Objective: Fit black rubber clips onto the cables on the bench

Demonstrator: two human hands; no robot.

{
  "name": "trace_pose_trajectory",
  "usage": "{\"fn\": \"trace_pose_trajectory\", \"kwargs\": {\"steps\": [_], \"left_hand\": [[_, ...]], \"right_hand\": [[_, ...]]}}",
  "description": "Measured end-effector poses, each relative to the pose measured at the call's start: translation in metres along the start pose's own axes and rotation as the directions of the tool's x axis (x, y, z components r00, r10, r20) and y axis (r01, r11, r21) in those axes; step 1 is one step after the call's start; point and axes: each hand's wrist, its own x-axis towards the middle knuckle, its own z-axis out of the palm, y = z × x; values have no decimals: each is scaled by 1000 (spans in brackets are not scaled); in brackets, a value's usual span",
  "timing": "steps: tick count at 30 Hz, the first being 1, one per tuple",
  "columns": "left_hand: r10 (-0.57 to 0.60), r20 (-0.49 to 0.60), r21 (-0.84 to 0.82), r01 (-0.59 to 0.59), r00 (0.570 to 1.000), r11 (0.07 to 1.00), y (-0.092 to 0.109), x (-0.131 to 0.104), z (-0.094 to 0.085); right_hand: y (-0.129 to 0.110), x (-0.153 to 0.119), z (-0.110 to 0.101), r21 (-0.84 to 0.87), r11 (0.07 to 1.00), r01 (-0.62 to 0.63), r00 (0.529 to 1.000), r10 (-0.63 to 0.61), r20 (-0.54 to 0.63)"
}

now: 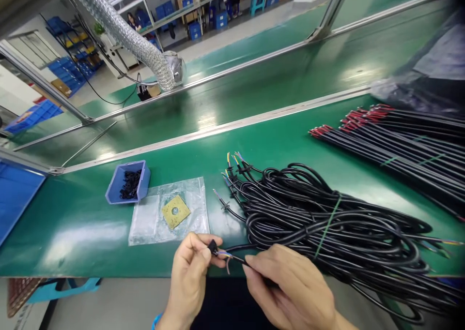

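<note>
With the hands as the middle of the clock, a big blue tub (18,194) sits between 9 and 10, then a small blue box (145,180) of black bits (131,185) at 10, just beside a clear bag (145,226) with a yellow square (182,217) in or on it. The left hand (191,267) pinches a small black cap (212,246). Thin coloured wires (225,254) stick out of a black cord (238,259) toward the cap, and the right hand (292,281) grips that cord in its fingertips, so cap and cord are between the hands. A heap of black cords (290,223) with green string (329,226) lies from 2 to 3, with straight black cords (381,143) farther off at 2. The thin wires could bend or snap if the right hand pulls too hard. The cap could fall if the pinch gets loose. The right arm could snag the heap, since some loops hang past the table's (83,238) front edge. That edge runs from 9 to 3, close to the hands; a metal rail (218,129) is at 12. There is room to move at 9 and 12, but little at 3.
</note>
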Motion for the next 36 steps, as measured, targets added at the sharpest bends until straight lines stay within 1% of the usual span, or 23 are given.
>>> {"fn": "trace_pose_trajectory", "kwargs": {"steps": [3, 6, 9, 11, 17, 22, 25, 29, 33, 36], "left_hand": [[-12, 55, -70, 16, 998, 997, 3, -4, 6], [4, 89, -124, 7, 996, 992, 5, -7, 7], [25, 120, -170, -4, 992, 985, 4, -11, 6], [24, 138, -188, 3, 990, 982, 2, -14, 6], [0, 179, -227, 41, 984, 973, 1, -20, 4], [-9, 170, -243, 51, 985, 969, 0, -20, 2], [6, 174, -235, 36, 985, 971, -1, -19, 1], [10, 179, -212, 29, 984, 977, -2, -20, 1], [8, 145, -197, 21, 989, 980, -4, -20, 1], [22, 127, -196, 3, 992, 981, -5, -20, 1]], "right_hand": [[-2, 5, -2, 25, 1000, 3, 998, -5, 67], [-7, 13, -1, 65, 998, 1, 996, -7, 92], [-12, 19, 3, 106, 994, -36, 997, 28, 77], [-14, 20, 6, 105, 993, -49, 997, 43, 58], [-10, 12, 12, 72, 997, 27, 1000, -28, 14], [-7, 6, 12, 77, 994, 73, 997, -74, 12], [-7, 7, 11, 78, 994, 80, 996, -83, 26], [-6, 11, 11, 72, 994, 77, 997, -78, 9], [-6, 13, 8, 99, 991, 90, 995, -94, 44], [-8, 15, 6, 122, 991, 62, 994, -73, 83]]}}
